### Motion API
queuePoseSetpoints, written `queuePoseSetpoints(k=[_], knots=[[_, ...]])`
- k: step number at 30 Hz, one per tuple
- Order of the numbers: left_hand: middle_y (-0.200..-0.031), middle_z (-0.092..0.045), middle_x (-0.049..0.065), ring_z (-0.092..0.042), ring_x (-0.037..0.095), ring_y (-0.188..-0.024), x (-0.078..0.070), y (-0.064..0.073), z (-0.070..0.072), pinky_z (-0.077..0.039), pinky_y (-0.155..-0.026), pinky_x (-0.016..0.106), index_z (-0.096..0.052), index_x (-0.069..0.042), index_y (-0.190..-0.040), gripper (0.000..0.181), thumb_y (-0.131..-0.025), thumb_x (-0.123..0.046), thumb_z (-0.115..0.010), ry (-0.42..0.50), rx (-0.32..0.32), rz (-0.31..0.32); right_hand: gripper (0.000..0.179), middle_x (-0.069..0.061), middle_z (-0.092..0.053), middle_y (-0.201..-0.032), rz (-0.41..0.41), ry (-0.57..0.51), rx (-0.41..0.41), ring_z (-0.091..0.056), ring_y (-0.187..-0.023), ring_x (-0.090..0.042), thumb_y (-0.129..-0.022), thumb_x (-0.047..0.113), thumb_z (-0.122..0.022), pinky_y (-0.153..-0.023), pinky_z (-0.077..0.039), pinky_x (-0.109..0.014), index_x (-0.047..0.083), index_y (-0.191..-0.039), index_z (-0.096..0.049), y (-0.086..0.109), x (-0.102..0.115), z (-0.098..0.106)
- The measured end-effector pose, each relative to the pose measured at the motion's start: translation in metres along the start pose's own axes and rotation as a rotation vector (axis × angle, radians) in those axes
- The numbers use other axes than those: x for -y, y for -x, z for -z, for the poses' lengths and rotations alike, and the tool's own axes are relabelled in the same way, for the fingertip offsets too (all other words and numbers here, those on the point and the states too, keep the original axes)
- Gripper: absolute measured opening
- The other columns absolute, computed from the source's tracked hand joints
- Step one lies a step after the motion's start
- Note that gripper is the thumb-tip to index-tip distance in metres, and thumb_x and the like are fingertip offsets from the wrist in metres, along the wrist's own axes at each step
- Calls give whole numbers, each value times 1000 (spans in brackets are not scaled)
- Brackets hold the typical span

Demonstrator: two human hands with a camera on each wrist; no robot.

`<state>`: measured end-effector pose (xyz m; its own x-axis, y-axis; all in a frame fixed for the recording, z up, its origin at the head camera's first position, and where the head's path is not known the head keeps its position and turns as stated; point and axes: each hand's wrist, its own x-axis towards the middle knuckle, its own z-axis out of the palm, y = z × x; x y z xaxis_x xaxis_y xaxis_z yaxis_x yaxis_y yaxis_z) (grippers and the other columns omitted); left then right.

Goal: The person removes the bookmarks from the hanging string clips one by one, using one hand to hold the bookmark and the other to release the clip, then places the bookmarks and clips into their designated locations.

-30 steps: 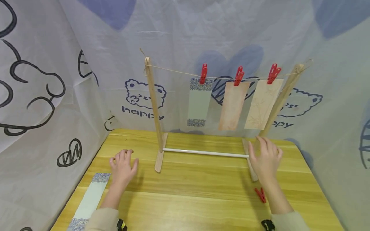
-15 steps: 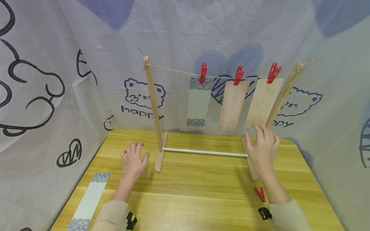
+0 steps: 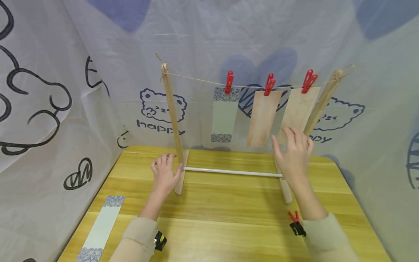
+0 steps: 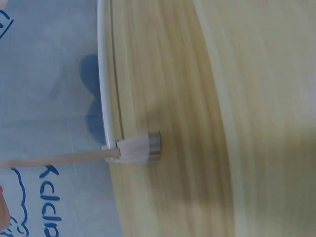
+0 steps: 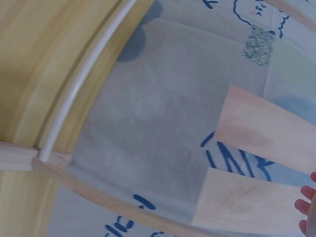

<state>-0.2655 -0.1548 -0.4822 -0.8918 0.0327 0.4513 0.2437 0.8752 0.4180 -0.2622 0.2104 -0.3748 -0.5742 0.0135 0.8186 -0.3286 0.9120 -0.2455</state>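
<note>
A wooden rack carries a string tied between its left post and right post. Red clothespins hold three paper strips on it: a blue-patterned strip, a peach strip and a cream strip. My left hand, fingers loosely bent and holding nothing, is beside the foot of the left post. My right hand, fingers spread, overlaps the lower end of the cream strip in the head view. The right wrist view shows only its fingertips; I cannot tell whether they touch the strip.
A white rod joins the rack's feet. Another blue-patterned strip lies on the wooden table at the left. Near my right wrist lies a loose red clothespin, partly hidden. A printed cloth hangs behind the rack.
My left hand has moved right and forward to the left post. The right hand has moved forward and slightly left, up to the cream strip. The hanging strips stay in place.
</note>
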Motion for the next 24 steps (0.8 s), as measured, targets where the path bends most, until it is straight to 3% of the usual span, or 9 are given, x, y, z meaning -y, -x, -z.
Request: queuePoseSetpoints(k=[12, 24], knots=[[-125, -41, 19, -35, 35, -114, -27, -19, -3, -16, -96, 55, -45, -4, -122, 43, -90, -32, -50, 25, -52, -31, 41, -17, -53, -116, 59, -19, -25, -46, -106, -34, -88, 34, -56, -92, -24, -51, 4, -117, -54, -29, 18, 4], [-127, -36, 18, -33, 33, -115, -35, -34, -5, -16, -96, 53, -41, -7, -123, 43, -93, -39, -41, -11, -52, -54, 42, -15, -50, -119, 88, 9, -20, -44, -108, -34, -90, 37, -52, -92, -25, -51, 7, -119, -53, -48, 28, 5]])
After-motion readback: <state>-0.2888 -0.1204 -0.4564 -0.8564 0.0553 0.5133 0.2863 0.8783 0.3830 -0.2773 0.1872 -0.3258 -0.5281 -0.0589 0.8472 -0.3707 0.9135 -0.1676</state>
